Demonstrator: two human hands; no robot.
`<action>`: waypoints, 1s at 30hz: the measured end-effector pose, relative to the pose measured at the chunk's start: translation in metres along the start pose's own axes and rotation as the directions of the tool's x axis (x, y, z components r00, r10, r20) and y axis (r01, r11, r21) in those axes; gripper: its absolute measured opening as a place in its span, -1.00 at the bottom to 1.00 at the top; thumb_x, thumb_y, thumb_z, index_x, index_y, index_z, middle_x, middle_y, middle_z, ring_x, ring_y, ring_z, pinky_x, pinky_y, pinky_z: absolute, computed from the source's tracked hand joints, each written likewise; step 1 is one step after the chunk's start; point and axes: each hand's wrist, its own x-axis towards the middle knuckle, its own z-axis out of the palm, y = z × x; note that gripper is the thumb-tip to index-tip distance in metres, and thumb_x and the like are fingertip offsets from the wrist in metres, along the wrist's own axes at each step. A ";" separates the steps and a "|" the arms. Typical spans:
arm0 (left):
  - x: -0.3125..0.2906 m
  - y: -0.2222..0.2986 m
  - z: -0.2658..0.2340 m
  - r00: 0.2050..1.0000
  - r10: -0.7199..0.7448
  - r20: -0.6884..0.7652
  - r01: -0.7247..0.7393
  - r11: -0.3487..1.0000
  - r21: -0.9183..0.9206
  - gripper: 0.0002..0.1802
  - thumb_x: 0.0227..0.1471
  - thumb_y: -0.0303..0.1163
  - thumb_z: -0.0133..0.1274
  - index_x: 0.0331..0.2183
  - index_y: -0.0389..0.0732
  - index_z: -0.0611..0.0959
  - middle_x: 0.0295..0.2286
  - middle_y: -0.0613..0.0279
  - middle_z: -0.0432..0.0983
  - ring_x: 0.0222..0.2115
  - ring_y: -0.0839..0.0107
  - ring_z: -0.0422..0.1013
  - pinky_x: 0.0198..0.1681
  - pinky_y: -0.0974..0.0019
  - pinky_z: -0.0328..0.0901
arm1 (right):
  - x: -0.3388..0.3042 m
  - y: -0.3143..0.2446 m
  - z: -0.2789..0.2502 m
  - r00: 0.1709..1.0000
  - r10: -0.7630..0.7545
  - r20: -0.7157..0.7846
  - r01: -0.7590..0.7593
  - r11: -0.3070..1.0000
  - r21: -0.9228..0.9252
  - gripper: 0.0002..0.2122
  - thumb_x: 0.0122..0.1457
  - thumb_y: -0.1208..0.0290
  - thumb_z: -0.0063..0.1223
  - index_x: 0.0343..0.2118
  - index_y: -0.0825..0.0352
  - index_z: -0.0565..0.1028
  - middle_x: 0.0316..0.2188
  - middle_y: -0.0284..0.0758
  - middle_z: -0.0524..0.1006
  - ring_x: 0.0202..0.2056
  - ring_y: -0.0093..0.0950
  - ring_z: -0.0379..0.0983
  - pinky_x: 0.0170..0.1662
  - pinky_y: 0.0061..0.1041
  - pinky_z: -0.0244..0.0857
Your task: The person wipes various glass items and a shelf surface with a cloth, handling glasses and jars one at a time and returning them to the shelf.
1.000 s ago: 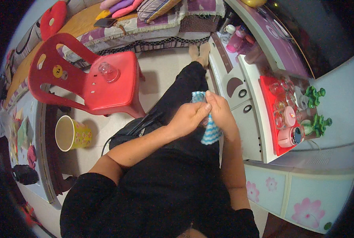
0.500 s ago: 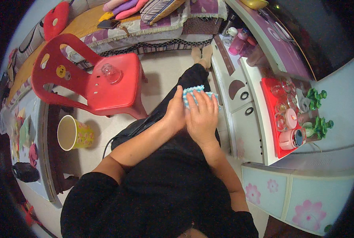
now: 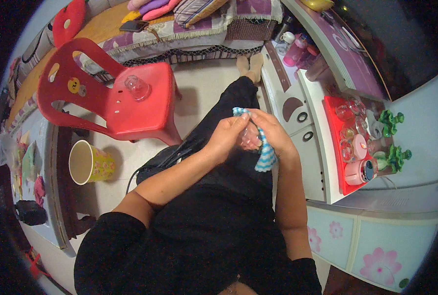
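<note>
Over my lap, my left hand (image 3: 228,135) is closed around a clear glass (image 3: 250,138); fingers show through it. At the glass's far rim, my right hand (image 3: 275,132) pinches a blue-and-white striped cloth (image 3: 265,160). One end of the cloth sticks up past my fingertips, and the rest hangs down along the right side of the glass. Part of the glass is hidden by my hands and the cloth. Ahead to the left, another clear glass (image 3: 137,88) stands on the seat of a red plastic chair (image 3: 145,115).
On the white cabinet at right, a red tray (image 3: 333,137) bears several glasses and a pink-bodied jar (image 3: 359,172), near green plant ornaments (image 3: 393,121). A yellow patterned bin (image 3: 101,165) is on the floor at left, by a cluttered table (image 3: 52,211). A sofa (image 3: 189,42) lies beyond.
My hands, earlier pressed together over the cloth, have turned and parted a little. The glass now shows between them, and the cloth has swung down along its right side.
</note>
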 end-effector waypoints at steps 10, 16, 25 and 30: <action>0.012 0.000 -0.003 0.980 -0.116 0.160 0.194 0.712 -0.675 -0.55 0.14 -0.06 -0.27 -0.40 -0.25 0.50 -0.49 0.18 0.52 -0.49 0.35 0.46 -0.40 0.37 0.37 | 0.008 0.026 0.008 0.961 -0.276 0.018 0.159 0.604 0.781 -0.56 0.21 0.19 -0.40 -0.17 0.52 0.39 -0.22 -0.17 0.47 -0.21 -0.35 0.43 -0.07 -0.41 0.28; 0.019 -0.005 -0.003 0.996 -0.071 0.062 0.092 0.568 -0.818 -0.51 0.15 -0.03 -0.33 -0.27 -0.30 0.45 -0.32 0.09 0.48 -0.29 0.23 0.42 -0.21 0.26 0.36 | 0.014 0.046 0.039 0.753 0.075 -0.654 0.369 0.775 0.513 -0.51 0.21 0.00 -0.38 -0.17 0.40 0.38 -0.27 -0.26 0.45 -0.24 -0.46 0.39 -0.13 -0.50 0.26; 0.015 0.006 0.013 0.952 0.303 -0.040 -0.286 0.837 -0.466 -0.52 0.17 -0.07 -0.39 -0.14 -0.27 0.39 -0.16 -0.01 0.39 -0.13 0.21 0.33 -0.01 0.22 0.20 | -0.003 0.013 0.075 0.703 -0.345 -0.622 0.473 0.880 0.047 -0.54 0.21 0.14 -0.28 0.04 0.40 0.14 -0.06 -0.20 0.28 -0.01 -0.39 0.19 0.07 -0.44 0.01; 0.011 0.011 0.014 0.875 0.484 0.024 -0.476 0.868 -0.143 -0.55 0.19 -0.14 -0.35 -0.12 -0.33 0.38 -0.22 0.08 0.43 -0.17 0.38 0.33 -0.01 0.33 0.16 | -0.006 0.012 0.076 0.770 -0.345 -0.536 0.497 0.852 0.165 -0.56 0.15 0.36 -0.15 0.07 0.39 0.10 -0.03 -0.23 0.25 0.01 -0.40 0.18 0.09 -0.46 -0.01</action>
